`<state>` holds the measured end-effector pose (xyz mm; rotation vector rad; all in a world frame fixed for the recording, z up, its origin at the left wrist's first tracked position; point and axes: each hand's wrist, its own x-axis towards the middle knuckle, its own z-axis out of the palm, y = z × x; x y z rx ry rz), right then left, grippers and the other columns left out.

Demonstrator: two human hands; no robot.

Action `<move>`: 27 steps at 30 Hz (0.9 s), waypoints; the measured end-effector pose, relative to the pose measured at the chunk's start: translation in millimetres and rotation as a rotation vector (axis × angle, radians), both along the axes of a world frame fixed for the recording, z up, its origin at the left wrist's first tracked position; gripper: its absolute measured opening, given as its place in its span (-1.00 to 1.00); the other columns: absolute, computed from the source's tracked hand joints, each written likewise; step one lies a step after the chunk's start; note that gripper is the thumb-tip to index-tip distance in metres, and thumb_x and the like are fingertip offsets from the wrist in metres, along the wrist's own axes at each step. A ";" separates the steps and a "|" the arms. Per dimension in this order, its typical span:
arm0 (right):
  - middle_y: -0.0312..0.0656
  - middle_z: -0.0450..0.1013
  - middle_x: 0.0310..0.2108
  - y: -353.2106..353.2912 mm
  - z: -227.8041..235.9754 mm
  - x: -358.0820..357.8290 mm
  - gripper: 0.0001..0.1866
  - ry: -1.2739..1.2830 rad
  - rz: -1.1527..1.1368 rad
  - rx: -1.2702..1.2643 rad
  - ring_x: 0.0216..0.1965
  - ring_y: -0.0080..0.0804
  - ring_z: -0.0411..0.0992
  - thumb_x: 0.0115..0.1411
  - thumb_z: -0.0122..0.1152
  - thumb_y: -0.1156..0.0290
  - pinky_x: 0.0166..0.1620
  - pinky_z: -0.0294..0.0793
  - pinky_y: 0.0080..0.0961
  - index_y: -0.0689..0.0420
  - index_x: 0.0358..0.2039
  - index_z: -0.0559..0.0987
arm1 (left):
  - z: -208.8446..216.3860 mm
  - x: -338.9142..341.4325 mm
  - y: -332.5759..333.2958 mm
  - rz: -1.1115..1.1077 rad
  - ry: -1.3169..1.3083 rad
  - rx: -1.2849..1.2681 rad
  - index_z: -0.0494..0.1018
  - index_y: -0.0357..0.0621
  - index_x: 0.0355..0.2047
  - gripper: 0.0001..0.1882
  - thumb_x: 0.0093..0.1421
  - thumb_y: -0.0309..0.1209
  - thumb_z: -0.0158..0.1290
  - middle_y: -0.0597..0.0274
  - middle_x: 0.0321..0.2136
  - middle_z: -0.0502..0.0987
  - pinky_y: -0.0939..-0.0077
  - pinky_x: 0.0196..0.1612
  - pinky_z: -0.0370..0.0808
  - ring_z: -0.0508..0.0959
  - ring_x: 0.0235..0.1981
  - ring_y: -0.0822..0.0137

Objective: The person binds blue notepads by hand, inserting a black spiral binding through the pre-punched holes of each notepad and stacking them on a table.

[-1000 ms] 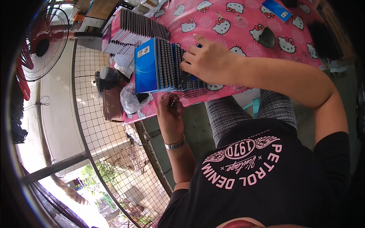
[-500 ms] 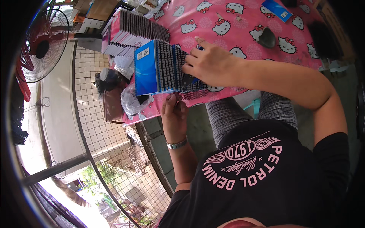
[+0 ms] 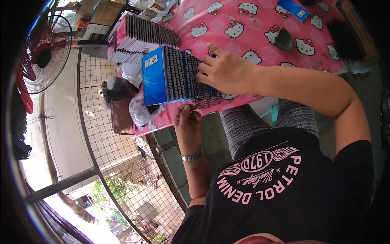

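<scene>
The stack of blue spiral notebooks (image 3: 155,77) lies on the counter (image 3: 203,18), near its front edge, with a plain glossy blue cover facing outward at the stack's left end and dark coil bindings ranked in rows along its top. The hands are apart from each other, one at either side of the stack's corner nearest the person. The right hand (image 3: 227,70) is at the right part of the stack, palm down, fingers bent over the bindings; the fingertips are partly hidden, and whether they grip a coil cannot be told. The left hand (image 3: 187,117) is just below the stack's near edge, fingers curled and thumb drawn in toward them; whether anything is pinched there cannot be determined. A metal-banded wristwatch (image 3: 191,155) is worn on the left wrist. Behind the stack and to its left stands a second pile of spiral notebooks (image 3: 142,35), with dark coils and pale page edges. A clear plastic bag (image 3: 140,112) sits left of the stack, with a brown bag (image 3: 121,116) farther left. Well to the stack's right and beyond it are a dark oval object (image 3: 284,40) and a single blue notebook (image 3: 292,9).
</scene>
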<state>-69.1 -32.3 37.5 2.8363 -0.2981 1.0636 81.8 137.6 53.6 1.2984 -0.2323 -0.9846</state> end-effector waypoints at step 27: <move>-0.29 0.52 -0.40 2.2 -13.5 -3.1 -0.87 0.159 -0.048 0.074 -0.23 -0.34 0.52 0.16 0.07 0.36 -0.06 0.44 -0.28 0.05 -0.35 0.57 | -17.3 8.9 0.7 -0.052 -0.108 0.091 0.49 -0.16 -0.30 -0.92 0.22 -0.48 0.15 0.32 -0.51 0.50 0.65 -0.50 0.32 0.45 -0.57 0.51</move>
